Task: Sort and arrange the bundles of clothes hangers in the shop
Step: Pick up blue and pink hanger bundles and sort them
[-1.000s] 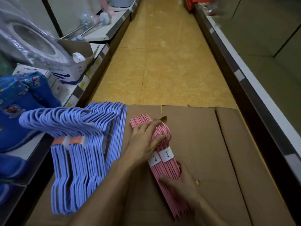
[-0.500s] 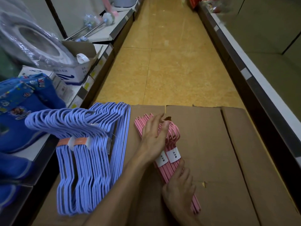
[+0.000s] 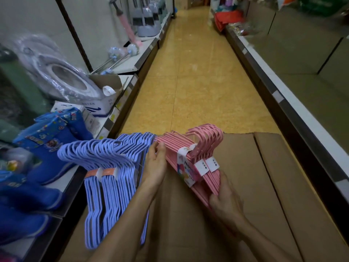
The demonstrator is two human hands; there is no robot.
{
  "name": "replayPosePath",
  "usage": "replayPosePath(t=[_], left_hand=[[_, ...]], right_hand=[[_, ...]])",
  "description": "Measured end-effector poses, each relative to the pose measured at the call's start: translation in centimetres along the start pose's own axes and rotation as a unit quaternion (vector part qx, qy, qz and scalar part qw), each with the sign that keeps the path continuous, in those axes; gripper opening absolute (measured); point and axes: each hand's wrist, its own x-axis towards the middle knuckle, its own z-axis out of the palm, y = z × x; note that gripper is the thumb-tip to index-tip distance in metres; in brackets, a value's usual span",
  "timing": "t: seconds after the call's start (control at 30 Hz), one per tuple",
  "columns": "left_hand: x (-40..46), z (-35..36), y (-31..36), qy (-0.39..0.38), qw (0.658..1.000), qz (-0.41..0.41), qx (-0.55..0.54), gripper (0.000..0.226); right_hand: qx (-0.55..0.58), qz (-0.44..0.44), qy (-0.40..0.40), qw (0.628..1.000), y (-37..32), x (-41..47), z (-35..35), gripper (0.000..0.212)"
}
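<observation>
A shop aisle, with a cardboard box (image 3: pixel 245 186) near. Left hand (image 3: pixel 155 165) pinches the far-left end of the pink hanger bundle (image 3: pixel 190 154); right hand (image 3: pixel 226 203) grips its near end. It tilts above the box, just right of the blue hanger bundles (image 3: pixel 109 171).

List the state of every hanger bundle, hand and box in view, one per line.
pink hanger bundle: banded with paper labels, tilted up on edge, held at both ends.
blue hanger bundles: banded, lying on the cardboard, hooks hanging over its left edge.
left hand: fingers pinching the pink bundle's far end.
right hand: fingers curled round the bundle's near end.
cardboard box: flaps closed, serving as the work surface.
</observation>
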Motion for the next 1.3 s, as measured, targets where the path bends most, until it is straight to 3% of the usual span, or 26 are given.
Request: replayPosePath(t=[0.13,0.23,0.3,0.4,0.47,0.53,0.67,0.77,0.9,1.1,1.2,1.3], left_hand=[[-0.6,-1.2,1.6,0.014,0.998,-0.05,-0.045,0.069],[-1.5,-2.7,4.1,0.001,0.959,-0.088,-0.268,0.04],[-2.2,-4.1,6.3,-0.005,0.931,-0.069,-0.359,0.023],[-2.9,-5.7,9.5,-0.002,0.898,-0.005,-0.441,0.034],[-3.5,-6.2,11.4,0.0,0.88,0.015,-0.475,0.022],[-4.0,-6.3,13.0,0.006,0.87,0.0,-0.492,0.015],[-4.8,-6.9,16.7,0.025,0.858,-0.008,-0.513,0.046],[-5.1,-7.6,20.6,0.027,0.848,0.011,-0.529,0.018],[-6.3,-9.1,27.4,0.036,0.848,0.036,-0.528,0.004],[-9.1,-13.0,40.6,0.053,0.86,0.001,-0.508,0.006],[-10.5,-15.6,48.4,0.056,0.866,-0.005,-0.497,0.005],[-11.9,-18.2,56.6,0.05,0.858,0.001,-0.512,0.015]], right_hand=[[0.125,-0.073,-0.027,0.989,-1.7,-0.6,-3.8,0.08],[0.189,-0.118,-0.06,0.973,-3.4,-1.7,-7.5,0.071],[0.211,-0.145,-0.077,0.964,-4.7,-2.7,-9.9,0.07],[0.216,-0.182,-0.1,0.954,-5.9,-4.1,-12.7,0.071],[0.213,-0.203,-0.105,0.95,-6.7,-4.8,-14.3,0.069],[0.196,-0.212,-0.103,0.952,-7.7,-5.2,-15.9,0.067],[0.161,-0.236,-0.067,0.956,-9.8,-4.7,-19.5,0.062],[0.142,-0.241,-0.012,0.96,-12.2,-4.6,-22.1,0.062],[0.134,-0.232,0.057,0.962,-16.9,-5.5,-26.1,0.068],[0.151,-0.212,0.039,0.965,-25.6,-8.7,-36.0,0.07],[0.16,-0.225,0.031,0.961,-31.3,-10.8,-42.6,0.061],[0.156,-0.23,0.037,0.96,-36.9,-12.9,-49.1,0.072]])
